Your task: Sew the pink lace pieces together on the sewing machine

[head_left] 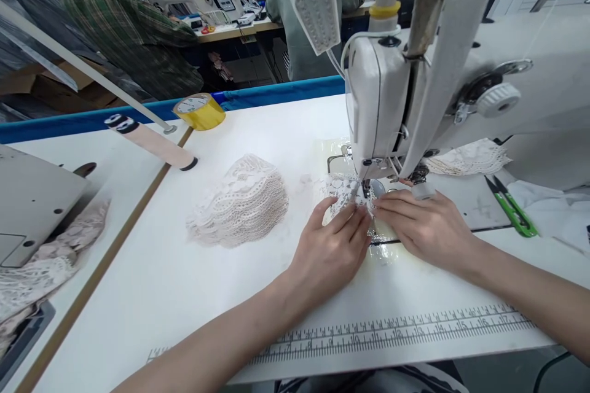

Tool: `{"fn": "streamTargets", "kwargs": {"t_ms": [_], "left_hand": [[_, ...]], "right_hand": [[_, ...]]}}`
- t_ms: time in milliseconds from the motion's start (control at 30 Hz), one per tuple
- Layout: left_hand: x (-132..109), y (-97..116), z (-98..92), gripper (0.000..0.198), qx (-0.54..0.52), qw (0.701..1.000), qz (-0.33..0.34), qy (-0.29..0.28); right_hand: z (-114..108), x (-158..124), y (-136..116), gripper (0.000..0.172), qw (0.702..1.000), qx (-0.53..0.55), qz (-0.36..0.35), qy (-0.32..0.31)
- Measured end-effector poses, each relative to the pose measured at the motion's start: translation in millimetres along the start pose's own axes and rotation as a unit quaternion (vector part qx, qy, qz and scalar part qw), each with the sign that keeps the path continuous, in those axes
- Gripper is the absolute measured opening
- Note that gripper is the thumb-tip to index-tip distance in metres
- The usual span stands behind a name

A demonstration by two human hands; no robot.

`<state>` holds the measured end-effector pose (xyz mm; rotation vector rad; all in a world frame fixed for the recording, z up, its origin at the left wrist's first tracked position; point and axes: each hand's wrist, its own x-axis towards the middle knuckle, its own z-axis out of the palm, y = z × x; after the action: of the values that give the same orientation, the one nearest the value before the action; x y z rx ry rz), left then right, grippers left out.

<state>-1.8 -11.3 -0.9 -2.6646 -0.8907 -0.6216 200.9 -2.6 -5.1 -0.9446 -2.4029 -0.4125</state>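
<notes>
A small piece of white lace (341, 189) lies under the presser foot (366, 188) of a white sewing machine (375, 98). My left hand (334, 242) rests on the lace just in front of the foot, its fingers bent and pressing the piece to the bed. From the right, my right hand (421, 224) reaches in with fingers together, the tips at the lace's right edge beside the needle. Its thumb is hidden. To the left on the table sits a pile of pale lace pieces (244, 202).
Green thread snips (514, 209) and white fabric (557, 206) lie right of the machine, near more lace (470, 157) behind the bed. Yellow tape (200, 112) and a pinkish roll (154, 144) stand back left. A printed ruler (396, 333) runs along the front edge. Two people sit beyond.
</notes>
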Motion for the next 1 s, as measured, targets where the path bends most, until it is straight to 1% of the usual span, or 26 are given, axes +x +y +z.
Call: {"fn": "streamTargets", "kwargs": {"t_ms": [100,267,400,500,633,800,900,1000], "left_hand": [[-0.6,0.5,0.5,0.022,-0.009,1.000,-0.009,0.002],[-1.1,-0.9,2.0,0.022,0.000,1.000,-0.008,0.009],[0.1,-2.4,3.1,0.023,-0.004,1.000,-0.011,0.004],[1.9,-3.9,4.6,0.025,-0.003,1.000,-0.018,0.002],[3.3,-5.8,6.9,0.027,-0.015,0.999,-0.029,0.006],[2.6,-6.4,7.8,0.028,-0.012,0.999,-0.032,0.005],[1.1,-4.9,6.9,0.027,-0.003,1.000,-0.028,0.004],[-0.2,-3.2,6.1,0.024,0.004,1.000,-0.025,0.007]], "right_hand": [[0.4,-1.3,-0.6,0.029,1.000,-0.005,-0.008,0.002],[1.1,-3.4,-1.4,0.033,0.999,-0.024,-0.030,-0.014],[1.2,-3.3,-1.0,0.032,0.998,-0.044,-0.030,-0.032],[2.7,-2.6,0.3,0.034,0.998,-0.048,-0.029,-0.029],[4.2,-0.1,1.1,0.036,0.998,-0.057,-0.018,-0.028],[4.3,2.4,-0.2,0.037,0.999,-0.053,0.005,-0.012],[5.3,1.6,-0.9,0.041,0.999,-0.040,0.013,-0.014],[6.3,-0.1,-1.6,0.040,0.999,-0.029,0.014,-0.009]]}}
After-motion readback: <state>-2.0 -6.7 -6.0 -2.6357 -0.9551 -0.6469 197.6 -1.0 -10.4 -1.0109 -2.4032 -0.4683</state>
